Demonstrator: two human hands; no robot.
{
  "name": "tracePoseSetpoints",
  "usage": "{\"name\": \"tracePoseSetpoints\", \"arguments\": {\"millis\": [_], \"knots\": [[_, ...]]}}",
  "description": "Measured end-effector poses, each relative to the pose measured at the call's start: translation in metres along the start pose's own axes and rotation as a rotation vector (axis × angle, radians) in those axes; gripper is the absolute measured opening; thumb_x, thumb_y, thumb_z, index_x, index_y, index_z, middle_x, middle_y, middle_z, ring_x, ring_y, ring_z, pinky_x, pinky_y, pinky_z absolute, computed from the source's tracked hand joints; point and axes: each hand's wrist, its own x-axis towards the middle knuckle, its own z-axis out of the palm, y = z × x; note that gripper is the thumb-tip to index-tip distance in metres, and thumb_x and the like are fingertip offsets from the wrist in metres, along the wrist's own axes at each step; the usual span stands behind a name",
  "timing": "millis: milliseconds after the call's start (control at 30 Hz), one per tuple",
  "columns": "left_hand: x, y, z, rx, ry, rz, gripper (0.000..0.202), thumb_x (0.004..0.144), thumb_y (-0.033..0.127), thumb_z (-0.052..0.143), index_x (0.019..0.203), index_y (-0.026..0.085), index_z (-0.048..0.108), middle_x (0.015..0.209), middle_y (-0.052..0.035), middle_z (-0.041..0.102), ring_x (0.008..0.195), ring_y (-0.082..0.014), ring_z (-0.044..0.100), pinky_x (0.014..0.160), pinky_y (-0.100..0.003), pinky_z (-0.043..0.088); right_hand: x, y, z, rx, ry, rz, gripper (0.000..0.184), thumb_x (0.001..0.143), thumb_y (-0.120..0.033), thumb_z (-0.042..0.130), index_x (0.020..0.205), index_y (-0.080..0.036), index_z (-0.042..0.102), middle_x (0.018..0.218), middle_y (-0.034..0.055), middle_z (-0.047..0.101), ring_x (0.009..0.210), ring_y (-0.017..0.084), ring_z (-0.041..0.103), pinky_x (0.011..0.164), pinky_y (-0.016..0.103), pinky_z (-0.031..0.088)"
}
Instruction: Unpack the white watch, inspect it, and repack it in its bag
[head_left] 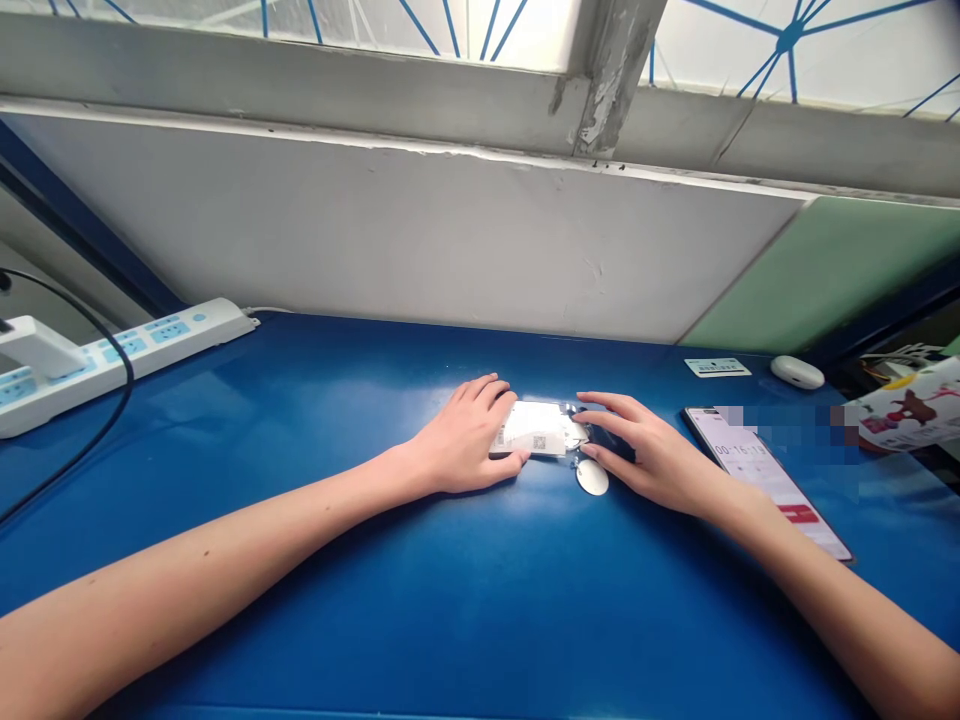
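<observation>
A small clear plastic packet (540, 428) with a white label and a QR code lies on the blue table (375, 620), at its middle. My left hand (465, 435) holds the packet's left end, fingers curled over the top and thumb under its near edge. My right hand (645, 450) rests at the packet's right end, fingers stretched toward it and fingertips touching it. A small white oval disc (592, 476) lies on the table just below the packet, beside my right thumb.
A phone (772, 480) with a lit screen lies right of my right hand. Behind it are a white card (717, 367) and a white oval case (797, 372). A white power strip (112, 355) with a black cable sits at the far left. A white wall panel rises behind the table.
</observation>
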Motion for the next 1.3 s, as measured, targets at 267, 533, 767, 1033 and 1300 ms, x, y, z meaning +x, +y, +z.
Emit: {"name": "tracePoseSetpoints", "arguments": {"millis": [267,533,767,1033,1300], "knots": [[0.0,0.001,-0.001,-0.027,0.007,0.034,0.062,0.088,0.048,0.057,0.136,0.009,0.047,0.14,-0.0208,0.051,0.139,-0.0396,0.038,0.113,-0.053,0.033,0.002,-0.006,0.012,0.018,0.033,0.014,0.041,0.095,-0.038,0.055,0.132,-0.02,0.06,0.15,0.0168,0.046,0.138,0.033,0.044,0.109,0.053,0.045],[0.0,0.001,-0.002,-0.032,-0.006,0.033,0.064,0.088,0.048,0.057,0.136,0.006,0.048,0.141,-0.0221,0.051,0.138,-0.0399,0.038,0.114,-0.053,0.033,0.005,-0.012,0.019,0.055,0.172,0.045,0.027,0.089,-0.034,0.065,0.111,-0.019,0.068,0.133,0.0141,0.062,0.127,0.033,0.055,0.101,0.05,0.052],[0.001,0.0,0.0,-0.033,0.032,0.017,0.06,0.085,0.045,0.06,0.132,0.009,0.052,0.137,-0.0196,0.055,0.136,-0.0393,0.041,0.113,-0.051,0.035,0.006,-0.011,0.015,-0.155,0.192,-0.046,0.022,0.091,-0.031,0.061,0.106,-0.017,0.067,0.136,0.0146,0.061,0.131,0.034,0.051,0.106,0.051,0.049],[0.002,0.001,0.001,-0.015,0.05,-0.005,0.056,0.085,0.044,0.06,0.129,0.01,0.054,0.135,-0.018,0.057,0.135,-0.0394,0.042,0.113,-0.051,0.036,0.002,0.007,-0.001,-0.23,0.128,-0.043,0.024,0.09,-0.035,0.062,0.105,-0.018,0.068,0.132,0.0111,0.065,0.131,0.032,0.052,0.104,0.051,0.05],[0.0,0.0,0.001,-0.028,0.044,-0.005,0.057,0.086,0.045,0.059,0.13,0.009,0.053,0.137,-0.0184,0.056,0.136,-0.039,0.042,0.113,-0.051,0.036,0.001,0.006,-0.006,-0.16,0.064,0.049,0.025,0.089,-0.036,0.062,0.105,-0.018,0.069,0.122,0.012,0.07,0.122,0.032,0.059,0.101,0.05,0.052]]}}
